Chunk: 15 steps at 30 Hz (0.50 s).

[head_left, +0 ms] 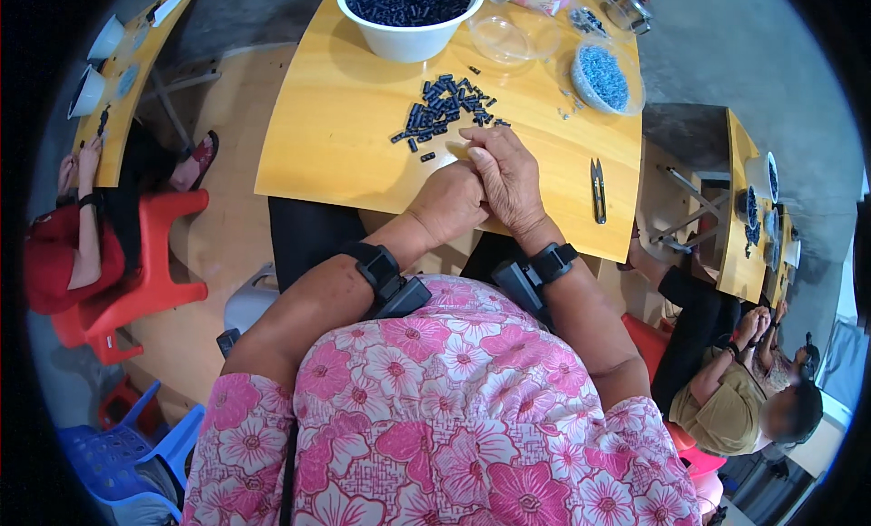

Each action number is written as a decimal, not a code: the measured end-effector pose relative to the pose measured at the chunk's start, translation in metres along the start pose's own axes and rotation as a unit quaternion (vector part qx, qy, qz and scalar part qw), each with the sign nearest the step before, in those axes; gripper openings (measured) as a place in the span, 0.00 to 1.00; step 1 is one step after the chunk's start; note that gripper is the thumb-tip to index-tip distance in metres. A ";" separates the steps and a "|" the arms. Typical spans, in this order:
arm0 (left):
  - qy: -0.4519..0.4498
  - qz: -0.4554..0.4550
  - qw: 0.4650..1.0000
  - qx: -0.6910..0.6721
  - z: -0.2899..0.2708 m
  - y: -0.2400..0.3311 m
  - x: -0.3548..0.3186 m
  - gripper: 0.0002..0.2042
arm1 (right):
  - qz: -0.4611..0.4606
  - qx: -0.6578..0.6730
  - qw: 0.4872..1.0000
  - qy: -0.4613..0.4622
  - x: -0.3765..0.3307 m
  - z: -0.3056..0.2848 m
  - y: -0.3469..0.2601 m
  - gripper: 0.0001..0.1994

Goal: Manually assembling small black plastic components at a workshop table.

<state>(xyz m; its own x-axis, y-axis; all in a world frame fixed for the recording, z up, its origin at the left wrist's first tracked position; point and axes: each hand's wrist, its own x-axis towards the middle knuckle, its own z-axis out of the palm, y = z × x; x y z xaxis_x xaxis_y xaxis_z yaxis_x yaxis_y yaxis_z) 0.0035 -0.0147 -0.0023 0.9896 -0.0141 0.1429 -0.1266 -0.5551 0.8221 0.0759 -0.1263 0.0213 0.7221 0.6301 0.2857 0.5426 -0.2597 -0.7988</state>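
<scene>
My left hand [450, 199] and my right hand [510, 170] meet at the table's front edge, right against left. The left is closed like a fist, its fingers mostly hidden. On the right hand the fingers are bent and pressed together; whatever lies inside either hand is hidden. Just beyond them is a loose pile of small black plastic pieces [446, 105], short and tube-like, with a few lying apart from it. To the right of my hands, small black thread snips [598, 192] rest on the yellow table [336, 145].
At the back, a white tub [408, 41] is full of black pieces. A clear bowl [603, 79] of light-blue bits stands at right, near clear plastic lids [502, 39] and a lidded jar [630, 12]. Other people sit at side tables, left and right; a red stool [136, 272] is at left.
</scene>
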 end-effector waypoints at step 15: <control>-0.009 -0.040 0.999 -0.006 0.006 0.002 -0.002 0.15 | -0.043 -0.036 0.997 -0.059 0.000 -0.003 0.007 0.25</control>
<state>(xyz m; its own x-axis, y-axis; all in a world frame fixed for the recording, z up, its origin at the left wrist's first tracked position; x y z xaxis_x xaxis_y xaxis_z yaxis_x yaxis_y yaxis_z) 0.0018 -0.0205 -0.0045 0.9977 0.0155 0.0661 -0.0470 -0.5456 0.8367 0.0807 -0.1303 0.0174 0.6182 0.7328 0.2842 0.6328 -0.2495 -0.7330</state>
